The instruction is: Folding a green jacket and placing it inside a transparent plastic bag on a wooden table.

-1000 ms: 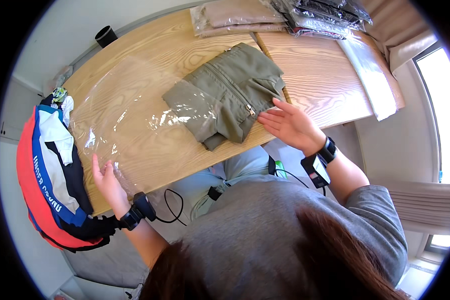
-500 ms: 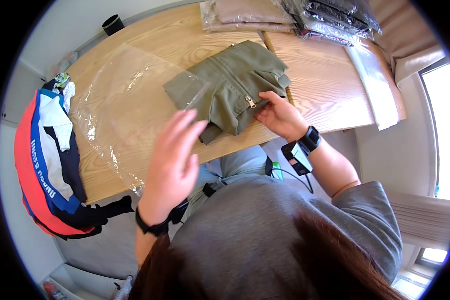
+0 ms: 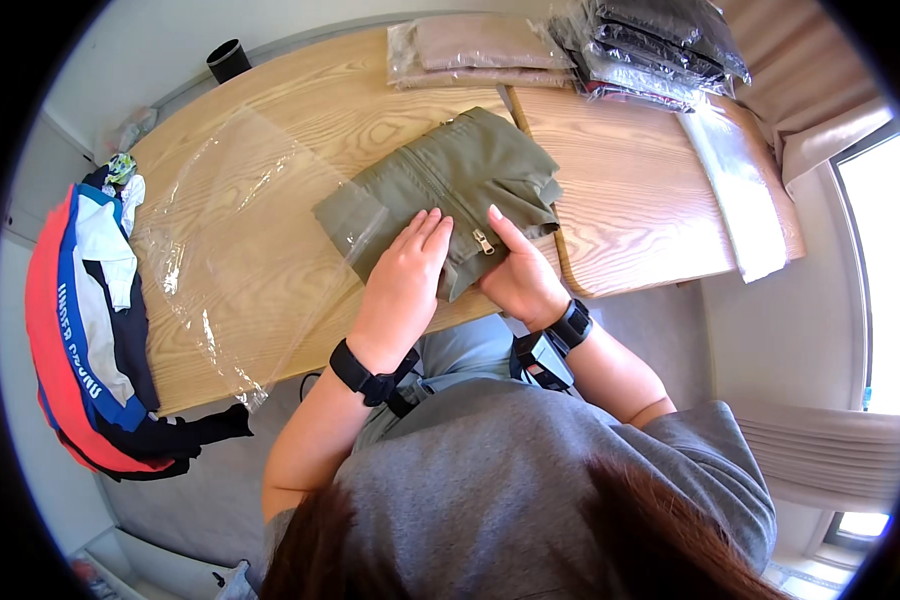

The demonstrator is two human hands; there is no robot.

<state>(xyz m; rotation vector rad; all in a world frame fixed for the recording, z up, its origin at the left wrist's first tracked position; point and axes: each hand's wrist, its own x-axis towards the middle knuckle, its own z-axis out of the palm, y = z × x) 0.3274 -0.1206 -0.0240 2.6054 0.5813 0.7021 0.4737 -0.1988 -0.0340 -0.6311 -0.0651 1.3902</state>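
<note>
The left hand point(image 3: 407, 272) lay palm down on the near side of the olive jacket point(image 3: 440, 165), its forearm coming up from the lower edge and bent inward at the wrist. I saw its fingers nearly straight and pressed together, tips pointing away from the wearer; its thumb was hidden from me. The right hand point(image 3: 526, 284) came in from the other side, tilted onto its edge, with its thumb up against the jacket beside the metal zip pull point(image 3: 483, 242). Its other fingers were out of my sight at the cloth's near edge, so I could not tell whether they were pinching it.

The jacket sat folded near the middle of the wooden bench point(image 3: 650, 200), turned at a slant, its near corner between the two hands. To its left I had a clear bag point(image 3: 235, 230) spread flat, one end overlapping the jacket's left side. Farther left hung a heap of clothes point(image 3: 75, 330) in red, blue, white and black. Along the far edge I made out beige packets point(image 3: 490, 45) and, beside them, a stack of dark packets point(image 3: 660, 50). A strip of clear plastic point(image 3: 735, 190) lay on the right.
</note>
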